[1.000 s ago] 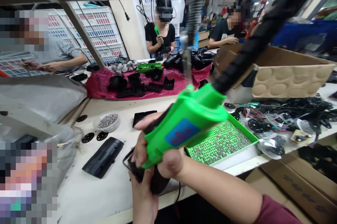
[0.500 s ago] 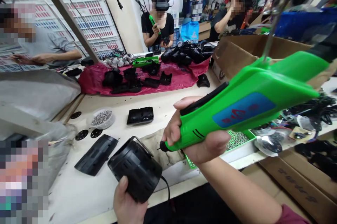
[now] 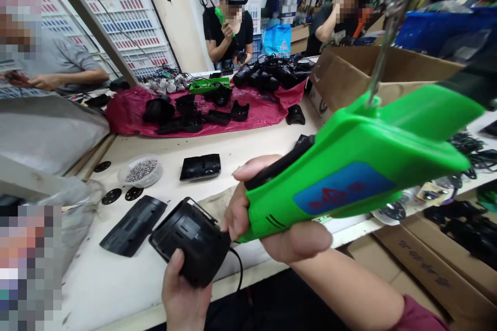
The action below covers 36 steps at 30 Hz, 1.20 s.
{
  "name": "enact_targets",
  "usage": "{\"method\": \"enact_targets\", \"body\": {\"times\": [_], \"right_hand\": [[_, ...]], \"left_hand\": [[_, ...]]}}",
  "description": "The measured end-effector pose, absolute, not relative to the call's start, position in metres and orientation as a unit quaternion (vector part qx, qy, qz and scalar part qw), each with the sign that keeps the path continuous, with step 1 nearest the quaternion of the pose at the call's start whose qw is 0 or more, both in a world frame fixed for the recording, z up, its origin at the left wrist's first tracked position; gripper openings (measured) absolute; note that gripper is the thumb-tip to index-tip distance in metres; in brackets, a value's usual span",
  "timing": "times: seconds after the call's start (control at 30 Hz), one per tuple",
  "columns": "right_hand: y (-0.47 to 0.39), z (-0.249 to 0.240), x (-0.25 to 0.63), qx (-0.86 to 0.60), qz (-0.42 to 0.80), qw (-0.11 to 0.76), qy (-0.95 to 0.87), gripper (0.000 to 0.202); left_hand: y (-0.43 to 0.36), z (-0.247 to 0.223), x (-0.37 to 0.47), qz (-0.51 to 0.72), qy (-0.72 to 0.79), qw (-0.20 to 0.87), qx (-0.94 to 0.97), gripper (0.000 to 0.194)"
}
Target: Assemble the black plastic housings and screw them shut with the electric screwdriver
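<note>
My left hand (image 3: 184, 292) grips a black plastic housing (image 3: 192, 245) from below, at the table's front edge. A thin metal bracket stands along the housing's upper side and a black cable hangs from its right end. My right hand (image 3: 267, 217) is wrapped round a green electric screwdriver (image 3: 310, 196) with a blue label, hung from above by a metal link. The screwdriver's tip is hidden behind my fingers, close to the housing's right end; whether it touches cannot be seen. A curved black cover (image 3: 134, 226) lies just left of the housing, and another black cover (image 3: 200, 167) lies behind it.
A clear tub of screws (image 3: 140, 171) stands near black discs (image 3: 112, 196) at left. Black parts lie on a red plastic sheet (image 3: 267, 117) at the back. A cardboard box (image 3: 349, 72) stands back right. Several people work across the table.
My right hand has brought the screwdriver down and left, up against the housing's right end. The left hand still holds the housing, slightly turned. The whole view has shifted a little.
</note>
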State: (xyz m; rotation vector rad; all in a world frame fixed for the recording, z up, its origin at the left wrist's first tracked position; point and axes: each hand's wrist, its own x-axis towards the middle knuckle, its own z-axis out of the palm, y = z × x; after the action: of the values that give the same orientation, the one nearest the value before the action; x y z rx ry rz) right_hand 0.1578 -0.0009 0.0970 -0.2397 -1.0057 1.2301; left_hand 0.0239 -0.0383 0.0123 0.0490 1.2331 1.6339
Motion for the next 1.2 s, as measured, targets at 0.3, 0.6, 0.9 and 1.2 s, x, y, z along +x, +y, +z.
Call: {"method": "enact_targets", "body": {"times": [0.3, 0.6, 0.9, 1.2], "right_hand": [[0.001, 0.084, 0.143, -0.146, 0.546, 0.668, -0.484, 0.056], [0.019, 0.064, 0.139, -0.091, 0.560, 0.677, -0.469, 0.047], [0.013, 0.072, 0.144, -0.146, 0.541, 0.695, -0.450, 0.057], [0.011, 0.091, 0.161, -0.130, 0.494, 0.743, -0.433, 0.054]], "left_hand": [[-0.038, 0.007, 0.026, 0.685, 0.522, 0.507, 0.033, 0.046], [-0.030, -0.001, 0.031, 0.717, 0.493, 0.477, 0.124, 0.059], [-0.032, 0.007, 0.035, 0.710, 0.497, 0.490, 0.092, 0.067], [-0.037, 0.006, 0.030, 0.673, 0.526, 0.514, 0.079, 0.058]]}}
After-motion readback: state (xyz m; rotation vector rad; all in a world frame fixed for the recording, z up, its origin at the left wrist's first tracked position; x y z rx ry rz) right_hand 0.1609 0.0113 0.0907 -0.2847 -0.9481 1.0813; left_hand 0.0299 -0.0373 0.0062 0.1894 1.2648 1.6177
